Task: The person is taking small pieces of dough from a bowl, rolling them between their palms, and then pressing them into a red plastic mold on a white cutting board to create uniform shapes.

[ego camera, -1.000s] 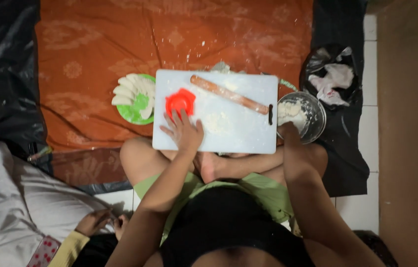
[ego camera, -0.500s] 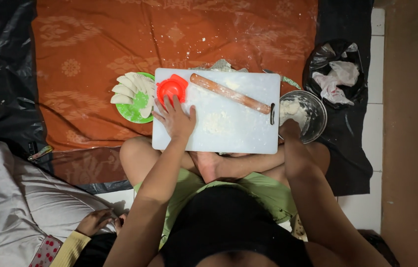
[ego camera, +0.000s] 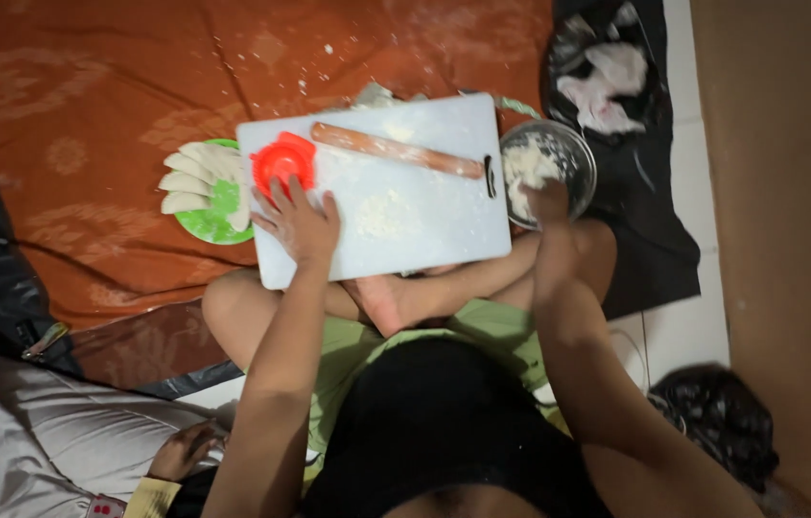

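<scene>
Head view: hands apart, right seemingly in bowl

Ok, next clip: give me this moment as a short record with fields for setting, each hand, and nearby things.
setting: person sits cross-legged on an orange cloth, white cutting board over the legs
left hand: left hand rests on the board, fingertips at a red round mould
right hand: right hand reaches into a metal bowl of white dough
on board: wooden rolling pin, flour patch
beside board: green plate with folded dumplings

Left hand beside red mould
</scene>
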